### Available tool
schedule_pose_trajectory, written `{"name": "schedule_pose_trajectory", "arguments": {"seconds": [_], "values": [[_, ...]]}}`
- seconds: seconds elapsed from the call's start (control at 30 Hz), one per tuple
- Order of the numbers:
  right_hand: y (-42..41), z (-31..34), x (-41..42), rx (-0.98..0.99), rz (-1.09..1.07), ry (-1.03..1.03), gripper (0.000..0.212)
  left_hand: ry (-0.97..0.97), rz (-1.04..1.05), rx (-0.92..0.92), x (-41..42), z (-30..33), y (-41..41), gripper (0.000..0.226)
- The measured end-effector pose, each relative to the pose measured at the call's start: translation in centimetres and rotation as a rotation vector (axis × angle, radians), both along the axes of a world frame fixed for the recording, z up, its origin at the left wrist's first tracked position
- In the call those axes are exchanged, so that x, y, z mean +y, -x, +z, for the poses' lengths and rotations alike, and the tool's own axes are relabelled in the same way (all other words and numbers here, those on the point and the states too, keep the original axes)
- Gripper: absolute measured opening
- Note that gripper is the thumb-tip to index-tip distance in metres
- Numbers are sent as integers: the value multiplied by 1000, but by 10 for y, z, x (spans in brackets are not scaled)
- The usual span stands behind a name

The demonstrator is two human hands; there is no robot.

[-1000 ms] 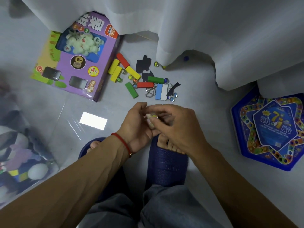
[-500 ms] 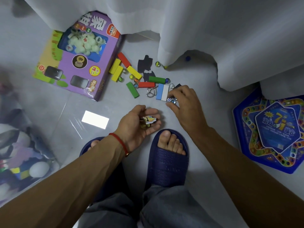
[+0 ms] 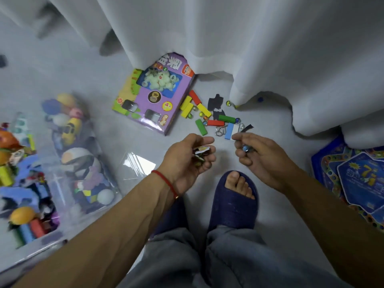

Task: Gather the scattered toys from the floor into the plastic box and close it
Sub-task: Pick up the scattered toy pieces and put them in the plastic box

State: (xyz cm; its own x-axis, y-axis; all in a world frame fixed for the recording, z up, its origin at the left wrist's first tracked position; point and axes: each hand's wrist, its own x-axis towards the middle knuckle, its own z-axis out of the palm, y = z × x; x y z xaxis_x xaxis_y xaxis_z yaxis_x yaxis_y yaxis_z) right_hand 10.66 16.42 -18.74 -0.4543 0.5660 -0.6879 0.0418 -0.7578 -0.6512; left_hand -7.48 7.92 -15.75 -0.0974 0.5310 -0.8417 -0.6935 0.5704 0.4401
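Still scattered on the floor [image 3: 270,163] at about twelve o'clock from the hands lie three yellow blocks [image 3: 186,107], two green blocks [image 3: 226,118], two red blocks [image 3: 195,97], one blue-and-white block [image 3: 231,131], a metal ring puzzle [image 3: 220,130] and several marbles [image 3: 228,103]. The left hand [image 3: 185,161] cups a few small toy pieces in curled fingers, and the right hand [image 3: 259,156] pinches a bluish marble [image 3: 245,148] at its fingertips. The clear plastic box [image 3: 62,235], at nine o'clock, is open-topped and crammed with bright figures, balls and blocks.
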Motion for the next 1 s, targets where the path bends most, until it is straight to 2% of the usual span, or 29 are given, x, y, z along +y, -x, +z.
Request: {"name": "schedule_pose_trajectory", "arguments": {"seconds": [0.13, 0.23, 0.33, 0.4, 0.47, 0.57, 0.67, 0.77, 0.87, 0.93, 1.0], "values": [[60, 86, -12, 79, 316, 90, 26, -161, 167, 94, -43, 72, 36, 24], [118, 163, -31, 57, 633, -1, 24, -228, 351, 172, -88, 114, 79, 21], [172, 228, -63, 92, 866, -64, 30, -198, 575, 216, -139, 138, 125, 7], [211, 250, -91, 72, 880, -73, 35, -178, 717, 212, -173, 145, 150, 8], [251, 256, -119, 61, 835, -99, 27, -167, 781, 214, -199, 149, 169, 10], [296, 250, -154, 31, 801, -145, 8, -167, 777, 231, -222, 158, 183, 14], [317, 236, -172, -21, 751, -194, 9, -125, 758, 269, -229, 167, 187, 23], [308, 225, -165, -65, 729, -231, 11, -110, 716, 365, -222, 166, 184, 11], [274, 230, -134, -85, 879, -265, 3, -115, 645, 459, -206, 166, 174, 8], [242, 235, -101, -161, 935, -347, 14, -81, 634, 553, -193, 163, 170, 3], [209, 237, -62, -232, 893, -429, 27, -8, 580, 761, -178, 154, 167, 7]]}}
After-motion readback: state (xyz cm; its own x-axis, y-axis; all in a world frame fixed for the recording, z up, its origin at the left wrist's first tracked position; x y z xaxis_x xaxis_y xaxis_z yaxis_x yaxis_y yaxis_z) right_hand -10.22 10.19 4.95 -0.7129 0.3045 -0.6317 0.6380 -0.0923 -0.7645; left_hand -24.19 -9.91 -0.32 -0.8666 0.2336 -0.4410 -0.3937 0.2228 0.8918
